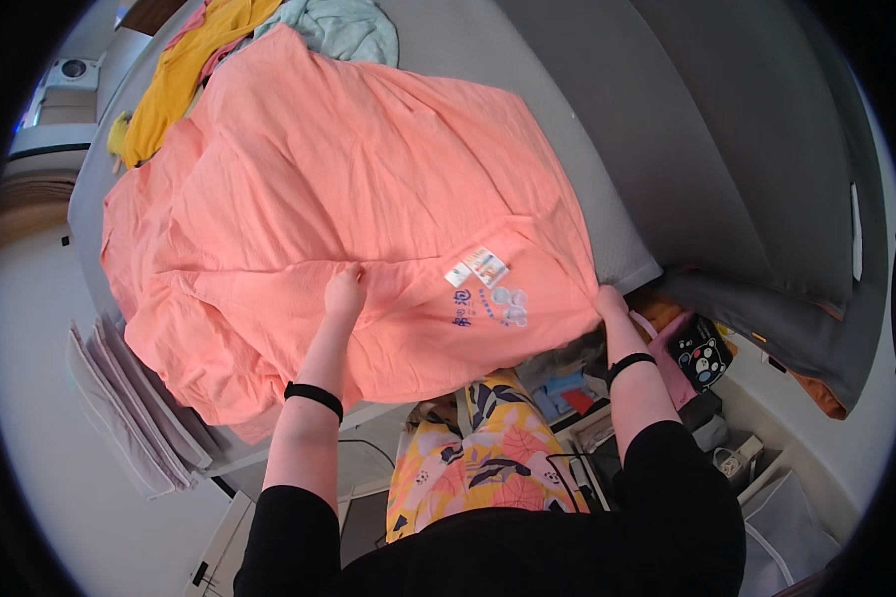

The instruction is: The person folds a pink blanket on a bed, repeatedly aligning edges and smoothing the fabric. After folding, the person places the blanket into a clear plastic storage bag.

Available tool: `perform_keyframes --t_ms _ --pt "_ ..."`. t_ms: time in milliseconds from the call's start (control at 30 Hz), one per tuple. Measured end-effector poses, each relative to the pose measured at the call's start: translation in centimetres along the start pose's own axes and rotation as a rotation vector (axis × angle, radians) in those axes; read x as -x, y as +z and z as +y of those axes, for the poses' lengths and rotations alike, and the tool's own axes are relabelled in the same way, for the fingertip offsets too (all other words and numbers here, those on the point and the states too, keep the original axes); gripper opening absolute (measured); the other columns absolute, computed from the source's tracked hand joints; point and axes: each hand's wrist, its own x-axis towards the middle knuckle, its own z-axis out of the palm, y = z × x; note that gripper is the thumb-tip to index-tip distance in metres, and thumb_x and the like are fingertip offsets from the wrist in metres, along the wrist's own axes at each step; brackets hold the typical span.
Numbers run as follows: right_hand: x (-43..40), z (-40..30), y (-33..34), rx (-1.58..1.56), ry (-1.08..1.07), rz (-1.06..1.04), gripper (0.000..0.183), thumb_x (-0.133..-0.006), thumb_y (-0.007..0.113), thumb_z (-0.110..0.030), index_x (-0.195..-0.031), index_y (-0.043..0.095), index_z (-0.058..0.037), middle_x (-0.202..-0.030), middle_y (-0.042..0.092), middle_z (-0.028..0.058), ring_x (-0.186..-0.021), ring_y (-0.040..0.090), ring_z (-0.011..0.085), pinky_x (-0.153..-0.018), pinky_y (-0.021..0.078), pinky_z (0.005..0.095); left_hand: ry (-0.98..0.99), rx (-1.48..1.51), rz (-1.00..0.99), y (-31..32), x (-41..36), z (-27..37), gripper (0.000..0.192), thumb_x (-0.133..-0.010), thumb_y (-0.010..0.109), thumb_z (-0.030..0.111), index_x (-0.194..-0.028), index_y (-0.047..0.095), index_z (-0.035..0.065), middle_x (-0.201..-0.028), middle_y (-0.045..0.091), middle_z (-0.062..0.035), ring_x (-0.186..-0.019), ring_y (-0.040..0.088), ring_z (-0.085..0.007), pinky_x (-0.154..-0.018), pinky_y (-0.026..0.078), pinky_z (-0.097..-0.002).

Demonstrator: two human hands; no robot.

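Observation:
A large coral-pink cloth [388,172], perhaps a bedcover, lies wrinkled over a grey bed or couch surface and hangs over its near edge. My left hand [345,289] grips a folded edge of it near the middle. At the cloth's right corner, my right hand [611,302] is closed on the fabric. Between my hands a flap shows a sewn-in white care label [487,266] and a printed blue design [508,306] with writing. Deep folds bunch up at the cloth's lower left.
Yellow clothing [166,97] and a pale blue-green fleece [336,30] lie beyond the cloth. A dark grey curtain [717,112] hangs at the right. Folded grey panels [131,410] stand at the left. Below right are a black pouch [700,351] and open storage with small items.

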Motion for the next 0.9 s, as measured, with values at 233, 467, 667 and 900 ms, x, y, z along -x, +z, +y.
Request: perform_keyframes --t_ms 233,467,667,900 --pt "-2.8 -7.9 -5.6 -0.448 -0.426 0.267 0.042 -0.073 0.073 -0.023 -0.108 0.058 -0.0035 -0.121 0.054 0.019 -0.111 0.052 0.037 -0.094 0.0452 0.0412 0.235 -0.367 -0.266 1.6 3.6 2.2 0.076 -0.069 0.074 0.04 -0.134 0.045 0.0148 -0.15 0.029 -0.0109 -0.14 0.024 -0.0301 -0.109 0.021 -0.0603" --pt "-0.9 -19.4 -9.5 0.299 -0.819 0.297 0.03 -0.08 0.064 -0.022 -0.107 0.063 -0.0102 -0.14 0.042 0.0091 -0.13 0.039 0.0304 -0.107 0.0289 0.051 0.268 -0.912 -0.286 7.0 5.4 -5.4 0.054 -0.085 0.055 0.029 -0.136 0.047 0.0164 -0.154 0.022 -0.0111 -0.145 0.01 -0.0295 -0.112 0.008 -0.0625" --pt "-3.2 -19.6 -13.4 0.256 -0.524 0.251 0.028 -0.085 0.06 -0.023 -0.112 0.064 -0.0155 -0.132 0.05 0.006 -0.127 0.043 0.0264 -0.106 0.0312 0.0511 0.166 -0.793 -0.299 3.1 0.5 -6.4 0.04 -0.087 0.052 0.029 -0.124 0.056 0.0147 -0.139 0.044 -0.0086 -0.13 0.038 -0.0279 -0.112 0.019 -0.0564" --pt "-9.0 -19.8 -14.4 -0.098 -0.465 0.187 0.055 -0.081 0.067 -0.034 -0.128 0.052 -0.0098 -0.133 0.05 0.0148 -0.122 0.049 0.0326 -0.1 0.0407 0.0447 0.002 0.357 0.684 -6.4 -7.6 0.6 0.016 -0.085 0.056 0.014 -0.097 0.06 0.0045 -0.093 0.063 -0.0153 -0.087 0.062 -0.0316 -0.075 0.049 -0.0413"
